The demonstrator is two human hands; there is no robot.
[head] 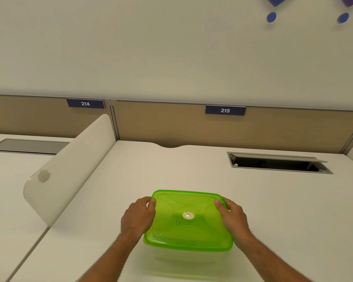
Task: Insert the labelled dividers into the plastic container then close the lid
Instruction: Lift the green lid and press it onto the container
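Plastic container (183, 261) sits on the white table (273, 210) at about 6 o'clock in the view, close to the person. Its body is clear and faintly green-tinted, and its contents cannot be made out through the wall. A translucent bright green lid (189, 220) covers the top; the lid is a rounded rectangle with a raised rim, moulded curved panels and a small white round disc at its centre. Faint handwriting shows just below the disc and again along the near edge of the lid, but neither can be read.

Going from 9 o'clock to 3 o'clock: the left hand (138, 217) is curled around the left side of the lid, thumb on top near the far left corner and fingers wrapped over the edge. The right hand (233, 217) mirrors it on the right side, thumb pressed on top near the far right corner, fingers over the rim.

At 10 o'clock a white curved divider panel (69, 169) separates this table from the next. On the tan partition behind, a blue tag reading "214" (85, 103) sits at 11 o'clock and another reading "215" (225, 110) at 1 o'clock. An open cable hatch (277, 162) lies in the table at 2 o'clock.
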